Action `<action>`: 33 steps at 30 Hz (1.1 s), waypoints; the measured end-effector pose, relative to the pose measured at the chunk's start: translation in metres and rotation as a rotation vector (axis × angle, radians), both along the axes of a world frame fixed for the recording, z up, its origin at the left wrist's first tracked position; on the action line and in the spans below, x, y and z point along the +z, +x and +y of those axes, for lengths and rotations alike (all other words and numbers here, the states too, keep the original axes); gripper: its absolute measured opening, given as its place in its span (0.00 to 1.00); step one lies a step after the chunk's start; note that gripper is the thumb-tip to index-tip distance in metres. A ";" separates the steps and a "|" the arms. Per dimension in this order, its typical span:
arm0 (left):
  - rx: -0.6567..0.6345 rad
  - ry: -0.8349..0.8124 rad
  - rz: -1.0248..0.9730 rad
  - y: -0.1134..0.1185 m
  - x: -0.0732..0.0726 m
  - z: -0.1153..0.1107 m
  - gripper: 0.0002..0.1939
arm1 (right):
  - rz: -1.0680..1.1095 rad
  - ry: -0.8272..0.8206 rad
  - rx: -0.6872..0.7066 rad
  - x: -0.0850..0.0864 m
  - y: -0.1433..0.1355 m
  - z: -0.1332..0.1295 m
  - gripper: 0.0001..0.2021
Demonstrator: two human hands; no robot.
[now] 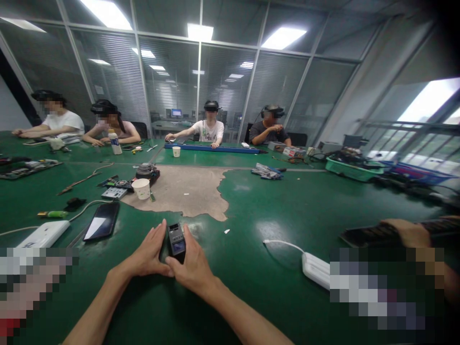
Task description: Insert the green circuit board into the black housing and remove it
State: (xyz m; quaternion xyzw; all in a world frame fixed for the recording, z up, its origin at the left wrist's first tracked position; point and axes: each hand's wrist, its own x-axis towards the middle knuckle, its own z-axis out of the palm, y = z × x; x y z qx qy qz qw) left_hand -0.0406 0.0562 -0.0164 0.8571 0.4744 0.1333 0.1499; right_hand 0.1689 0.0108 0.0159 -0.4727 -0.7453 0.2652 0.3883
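A small black box-shaped device (176,239) with slots in its grey upper face and a small bluish window stands between my hands on the green table (251,297). My right hand (194,266) grips it, with the fingers along its right side and the thumb across its near lower corner. To the left of the device, my left hand (149,254) has its fingers stretched out and its thumb pointing toward my right thumb. A narrow gap shows between the left fingers and the device. What kind of device it is, I cannot make out.
At left lie a phone (102,221), a white power strip (45,233) and a green-handled screwdriver (53,214). A paper cup (141,189) stands ahead near computer parts. At right are another white strip (316,269) and a co-worker's hand (413,233) on a dark long part. Several people sit opposite.
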 end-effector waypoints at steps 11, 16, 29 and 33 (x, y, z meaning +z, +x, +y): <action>0.018 0.023 0.016 0.003 -0.002 0.001 0.78 | 0.093 0.072 0.027 -0.025 0.000 -0.007 0.42; 0.011 0.033 0.021 0.001 -0.004 0.003 0.78 | 0.153 0.031 -0.042 -0.021 -0.002 -0.008 0.40; 0.007 -0.003 0.042 0.001 0.005 -0.002 0.77 | 0.251 0.175 -0.186 0.026 0.024 -0.003 0.37; 0.006 -0.007 0.040 0.001 0.005 -0.002 0.76 | 0.154 0.120 -0.246 0.015 0.041 -0.008 0.37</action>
